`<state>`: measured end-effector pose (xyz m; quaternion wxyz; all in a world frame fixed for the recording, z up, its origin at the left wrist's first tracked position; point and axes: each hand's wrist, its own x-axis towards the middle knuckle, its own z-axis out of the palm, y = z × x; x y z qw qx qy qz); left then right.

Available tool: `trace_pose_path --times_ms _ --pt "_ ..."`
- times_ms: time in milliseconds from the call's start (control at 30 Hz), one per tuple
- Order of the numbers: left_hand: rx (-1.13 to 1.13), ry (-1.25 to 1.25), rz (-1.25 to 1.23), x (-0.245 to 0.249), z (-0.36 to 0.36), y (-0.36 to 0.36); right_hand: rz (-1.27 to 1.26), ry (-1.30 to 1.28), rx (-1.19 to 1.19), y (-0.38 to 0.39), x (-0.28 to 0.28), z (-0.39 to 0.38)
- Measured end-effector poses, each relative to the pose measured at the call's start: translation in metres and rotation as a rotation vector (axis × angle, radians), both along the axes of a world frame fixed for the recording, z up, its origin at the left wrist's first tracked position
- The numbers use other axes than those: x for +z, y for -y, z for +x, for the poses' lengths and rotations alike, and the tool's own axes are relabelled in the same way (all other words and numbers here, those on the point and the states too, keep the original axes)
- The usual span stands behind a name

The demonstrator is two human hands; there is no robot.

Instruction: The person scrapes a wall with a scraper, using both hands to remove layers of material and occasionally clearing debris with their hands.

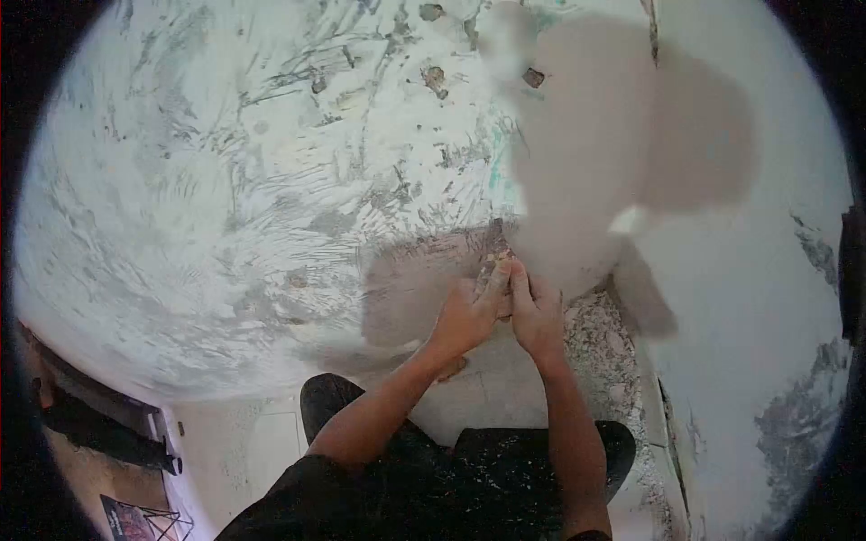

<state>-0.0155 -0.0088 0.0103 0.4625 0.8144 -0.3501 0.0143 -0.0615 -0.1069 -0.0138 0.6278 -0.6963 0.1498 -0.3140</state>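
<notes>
My left hand [469,316] and my right hand [538,317] come together in front of the wall, thumbs side by side. Between them they grip a narrow, plaster-crusted scraper [497,242], its dark tip pointing up the wall. Most of its handle is hidden inside my closed fingers. Behind it stands the wall [298,198], patchy white and grey with scrape marks and several small holes. Shadows of my head and arms fall across the wall around the tool.
A second wall [749,298] meets the first at a corner on the right. Broken plaster rubble [600,347] lies along the floor there. My bent knees, in dark, speckled trousers [424,478], are close to the wall. At far left, a person's dark-clothed leg [108,428] shows beyond the wall's edge.
</notes>
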Motion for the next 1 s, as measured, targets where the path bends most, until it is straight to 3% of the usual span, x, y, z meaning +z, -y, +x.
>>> trace_pose_path --times_ms 67,167,300,400,467,500,600,667,700,767,800,833,867,900,967,1000 --pt "0.150 -0.158 -0.091 0.015 -0.008 0.010 -0.003 -0.022 0.009 0.002 0.003 0.002" --pt "0.124 -0.295 -0.010 0.019 0.001 0.008 -0.023 -0.005 0.020 0.007 0.009 0.002" --pt "0.196 -0.269 0.078 0.031 0.001 0.011 0.070 0.037 0.064 0.004 0.027 0.002" --pt "0.107 -0.077 0.024 0.039 -0.003 0.006 0.069 0.056 0.073 0.004 0.029 0.000" --pt "0.268 -0.466 0.146 0.047 -0.004 0.010 0.113 0.065 0.094 0.004 0.027 0.002" --pt "0.258 -0.468 0.155 0.048 -0.006 0.009 0.122 0.050 0.089 0.002 0.022 0.005" --pt "0.176 -0.392 0.070 0.059 -0.011 0.007 0.171 0.015 0.120 0.000 0.032 0.002" --pt "0.144 0.152 0.267 0.079 -0.020 0.010 0.232 0.023 0.135 -0.003 0.039 0.002" --pt "0.133 0.170 0.251 0.071 -0.013 0.007 0.189 0.001 0.112 -0.005 0.036 0.002" --pt "0.150 -0.226 0.118 0.046 0.010 0.000 0.131 -0.015 0.075 -0.004 0.035 0.007" --pt "0.148 -0.223 0.115 0.051 0.009 0.001 0.151 0.037 0.052 -0.004 0.031 0.011" --pt "0.097 -0.048 0.129 0.059 0.010 0.005 0.171 0.095 0.029 -0.003 0.029 0.016" --pt "0.048 0.113 0.146 0.067 0.009 0.008 -0.186 0.384 -0.271 0.007 0.029 0.025" --pt "0.046 0.114 0.157 0.088 0.010 0.020 -0.541 0.666 -0.575 0.018 0.037 0.040" --pt "0.068 -0.168 -0.072 0.142 0.012 0.045 0.173 0.149 0.018 0.034 0.133 0.004" --pt "0.076 -0.156 -0.075 0.151 0.007 0.043 0.171 0.161 0.029 0.035 0.143 0.000"
